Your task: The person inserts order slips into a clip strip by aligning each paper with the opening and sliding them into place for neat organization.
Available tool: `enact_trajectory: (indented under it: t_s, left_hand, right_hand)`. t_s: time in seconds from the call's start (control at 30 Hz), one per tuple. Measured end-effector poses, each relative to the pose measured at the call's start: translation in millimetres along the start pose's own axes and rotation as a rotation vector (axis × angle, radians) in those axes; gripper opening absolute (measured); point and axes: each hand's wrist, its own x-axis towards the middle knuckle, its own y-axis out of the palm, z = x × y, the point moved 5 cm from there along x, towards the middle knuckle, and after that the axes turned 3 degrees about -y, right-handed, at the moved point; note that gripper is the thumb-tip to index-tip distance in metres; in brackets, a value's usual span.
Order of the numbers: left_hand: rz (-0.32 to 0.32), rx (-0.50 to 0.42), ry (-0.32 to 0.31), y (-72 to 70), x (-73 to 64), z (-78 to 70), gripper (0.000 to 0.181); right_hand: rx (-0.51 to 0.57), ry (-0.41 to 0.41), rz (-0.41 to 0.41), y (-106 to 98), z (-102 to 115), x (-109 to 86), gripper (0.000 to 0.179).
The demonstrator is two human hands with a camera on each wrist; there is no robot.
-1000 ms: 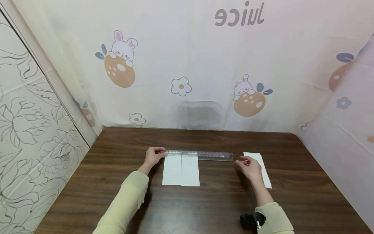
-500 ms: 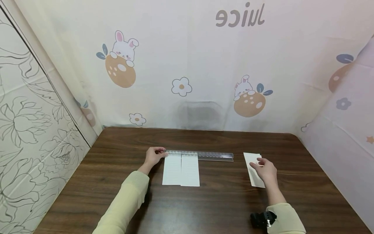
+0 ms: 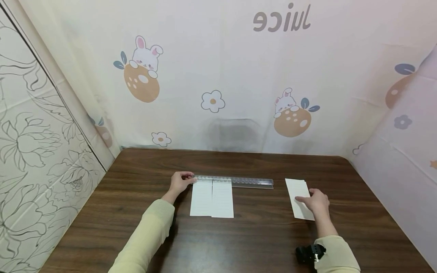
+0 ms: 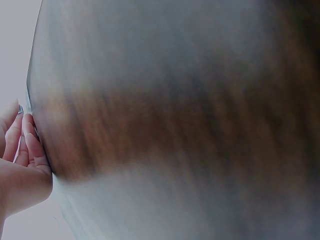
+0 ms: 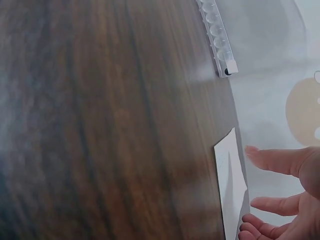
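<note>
My left hand (image 3: 179, 182) pinches the left end of a long clear plastic strip (image 3: 252, 182) with a row of round bumps. Under its left half lie two white lined paper cards (image 3: 201, 199), side by side, their top edges showing through it. In the left wrist view, the left hand (image 4: 25, 165) is partly cut off. Farther right, my right hand (image 3: 317, 204) is over the right edge of a small stack of white lined cards (image 3: 296, 193). Thumb and fingers of the right hand (image 5: 285, 200) are spread apart beside the stack in the right wrist view.
Everything lies on a dark brown wooden table (image 3: 259, 235). Behind it hangs a pale curtain (image 3: 239, 76) with printed rabbits and flowers, and a flower-patterned panel (image 3: 41, 151) stands at the left. A black device (image 3: 308, 253) sits on the right wrist.
My right hand has moved right and nearer, from beside the strip's right end to the right edge of the card stack. My left hand stays on the strip.
</note>
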Motion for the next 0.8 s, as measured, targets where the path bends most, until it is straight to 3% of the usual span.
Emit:
enact_trajectory:
  t_s: [0.4,0.8]
  left_hand:
    - [0.012,-0.021,-0.017,0.2,-1.1,-0.3,0.016]
    - [0.002,-0.005,-0.015,-0.4,-1.4,-1.2,0.016]
  right_hand:
    - [-0.046,0.048,0.012,2.4,-4.0,0.2,0.068]
    - [0.014,0.072,-0.026,4.0,-4.7,-0.8,0.061]
